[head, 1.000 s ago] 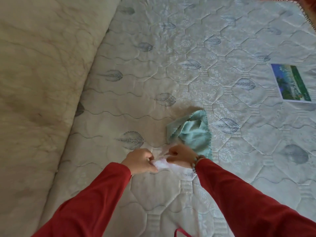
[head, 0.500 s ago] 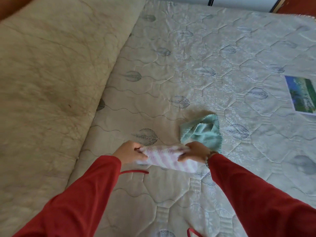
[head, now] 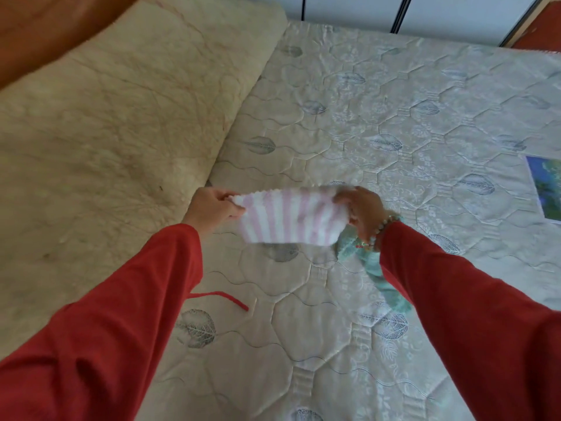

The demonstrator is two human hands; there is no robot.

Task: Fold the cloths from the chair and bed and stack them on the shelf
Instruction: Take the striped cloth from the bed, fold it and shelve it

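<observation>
Quilted leaf-patterned mattress (head: 394,123), teal cloth (head: 391,294) and photo print (head: 546,186) on it, cream blanket (head: 106,117) alongside.

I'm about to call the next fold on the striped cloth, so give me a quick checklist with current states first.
1. Left hand grips one edge of the pink-striped cloth: ok.
2. Right hand grips the opposite edge: ok.
3. Cloth lifted clear of the mattress: ok.
4. Cloth spread flat for folding: not ok, it sags and bunches toward the right hand.
5. Green cloth out of the way: not ok, it lies right below the right wrist, partly hidden by the sleeve.
6. Shelf ready for stacking: cannot tell, not in view.
</observation>
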